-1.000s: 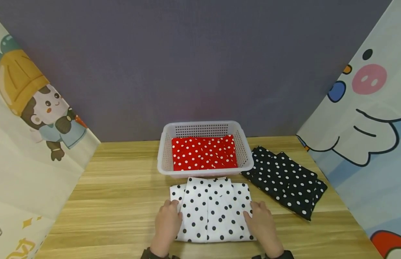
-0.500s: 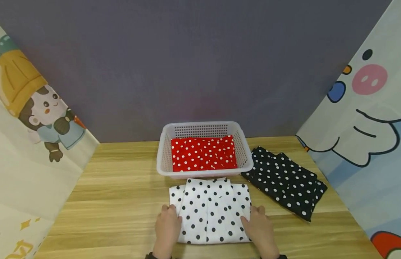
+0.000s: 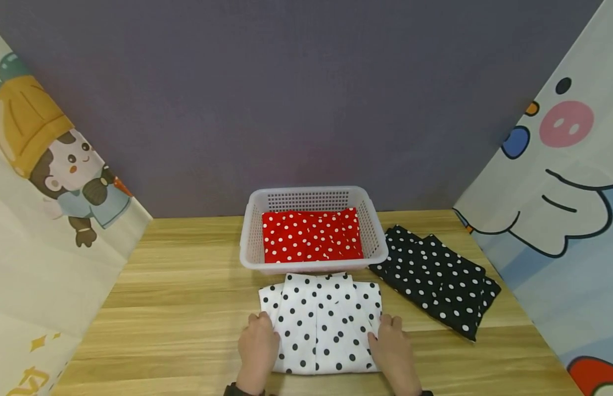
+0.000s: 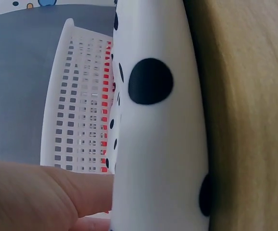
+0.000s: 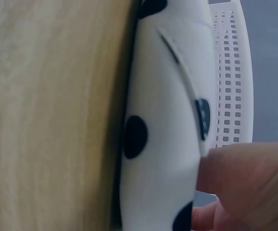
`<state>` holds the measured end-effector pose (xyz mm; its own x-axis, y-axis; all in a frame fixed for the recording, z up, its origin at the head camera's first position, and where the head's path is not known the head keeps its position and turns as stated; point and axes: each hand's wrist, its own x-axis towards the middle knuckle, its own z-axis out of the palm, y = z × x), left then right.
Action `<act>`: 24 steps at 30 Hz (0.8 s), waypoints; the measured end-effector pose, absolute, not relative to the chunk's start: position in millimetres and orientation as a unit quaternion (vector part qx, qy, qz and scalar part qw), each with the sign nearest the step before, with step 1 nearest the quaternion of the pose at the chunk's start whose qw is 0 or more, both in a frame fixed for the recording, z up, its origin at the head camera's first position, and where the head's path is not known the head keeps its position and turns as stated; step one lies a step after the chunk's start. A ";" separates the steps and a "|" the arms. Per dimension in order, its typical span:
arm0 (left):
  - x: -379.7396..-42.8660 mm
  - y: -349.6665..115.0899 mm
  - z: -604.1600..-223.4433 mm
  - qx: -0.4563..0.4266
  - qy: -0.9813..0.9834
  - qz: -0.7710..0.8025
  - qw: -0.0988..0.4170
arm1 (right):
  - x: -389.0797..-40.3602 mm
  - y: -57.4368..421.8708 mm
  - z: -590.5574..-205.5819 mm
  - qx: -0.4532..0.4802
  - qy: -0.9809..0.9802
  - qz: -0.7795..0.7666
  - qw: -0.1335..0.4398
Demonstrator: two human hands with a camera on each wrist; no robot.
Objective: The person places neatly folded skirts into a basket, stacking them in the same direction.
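Observation:
A folded white cloth with black dots lies flat on the table in front of the basket. My left hand grips its left edge, and my right hand holds the right edge. Each thumb lies on the upper face; the other fingers are largely hidden at the sides. In the left wrist view, the thumb presses against the thick folded edge. Seen from the right wrist, the other thumb touches the cloth next to a slanting fold.
Behind the cloth stands a white perforated plastic basket holding a folded red cloth with white dots. A folded black cloth with white dots lies at an angle on the right. A grey panel rises behind the table.
Both hands slid a little toward the near edge with the white dotted cloth, then stayed nearly still. The right hand shifted slightly inward. The basket and the other cloths stayed put.

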<state>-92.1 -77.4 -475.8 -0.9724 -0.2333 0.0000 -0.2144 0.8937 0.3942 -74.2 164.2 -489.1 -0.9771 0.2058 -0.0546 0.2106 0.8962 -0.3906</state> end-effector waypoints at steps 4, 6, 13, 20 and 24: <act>-94.1 -77.1 -475.7 0.118 -0.971 -0.209 0.005 | -75.1 162.4 -490.7 0.100 0.973 -0.208 0.007; -94.9 -77.2 -476.0 0.119 -0.970 -0.213 0.004 | -75.5 161.5 -491.0 0.097 0.973 -0.208 0.010; -93.6 -80.6 -478.8 0.106 -0.965 -0.240 0.016 | -76.8 163.4 -489.9 0.097 0.969 -0.226 0.031; -82.1 -87.6 -479.1 0.092 -0.957 -0.271 0.037 | -73.3 163.1 -488.2 0.119 0.956 -0.265 0.042; -72.9 -89.0 -476.1 0.094 -0.952 -0.286 0.056 | -64.2 163.4 -485.0 0.133 0.946 -0.294 0.020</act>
